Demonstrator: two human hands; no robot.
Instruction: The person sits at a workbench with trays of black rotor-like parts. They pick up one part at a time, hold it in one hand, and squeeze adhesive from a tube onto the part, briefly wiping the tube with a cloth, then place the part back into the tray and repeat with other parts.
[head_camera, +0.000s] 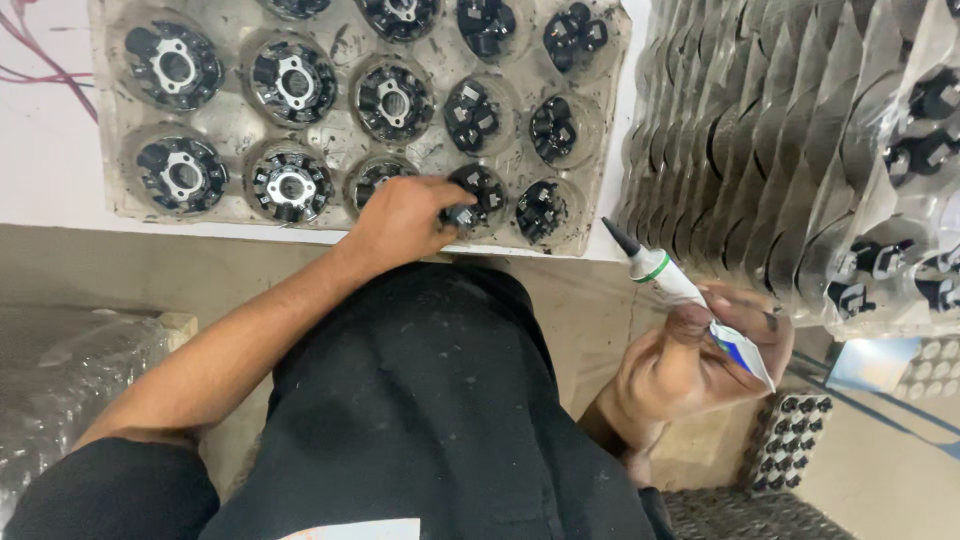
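A clear plastic tray (235, 125) lies on the white table and holds several round black parts with silver centres in its wells. My left hand (400, 218) reaches to the tray's near row and pinches a small black part (470, 208) at one well. My right hand (680, 370) is lower right, off the table edge, closed around a white glue tube (690, 290) with a green collar and a black nozzle pointing up-left toward the tray.
A leaning stack of clear trays with black parts (800, 150) fills the right side. A small tray of tiny black pieces (790, 440) sits low right. Red wires (40, 50) cross the table's left. My black-clothed lap (430, 420) fills the bottom centre.
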